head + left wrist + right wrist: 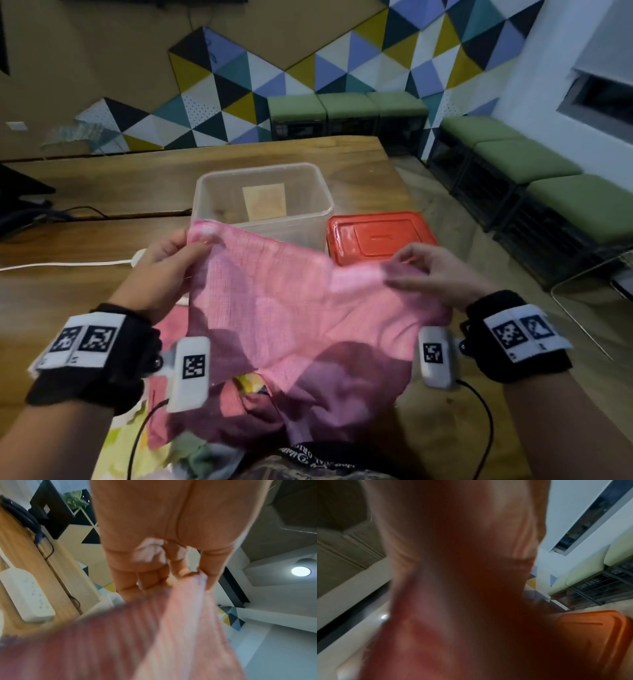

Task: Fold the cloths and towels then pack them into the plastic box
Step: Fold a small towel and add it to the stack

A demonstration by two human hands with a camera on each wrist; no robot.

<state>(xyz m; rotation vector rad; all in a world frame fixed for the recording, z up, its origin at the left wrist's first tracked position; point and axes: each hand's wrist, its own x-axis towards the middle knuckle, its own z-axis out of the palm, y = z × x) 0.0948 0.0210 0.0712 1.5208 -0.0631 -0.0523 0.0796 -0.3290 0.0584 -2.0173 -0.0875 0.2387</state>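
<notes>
A thin pink cloth [291,308] hangs spread in the air in front of me. My left hand [171,257] pinches its upper left corner between thumb and fingers; in the left wrist view the cloth [171,628] runs from that pinch [197,577]. My right hand [431,270] holds the cloth's upper right edge, with fingers curled over a bunched fold. The right wrist view is a blur of hand and pink cloth [453,615]. Behind the cloth stands the clear plastic box [262,202], without its lid. More cloths [191,455] lie heaped below, near my body.
The red lid [380,236] lies on the wooden table [102,185], right of the box. A white power strip [27,595] and its cable [61,263] lie at the left. Green stools [527,164] line the walls to the right of the table.
</notes>
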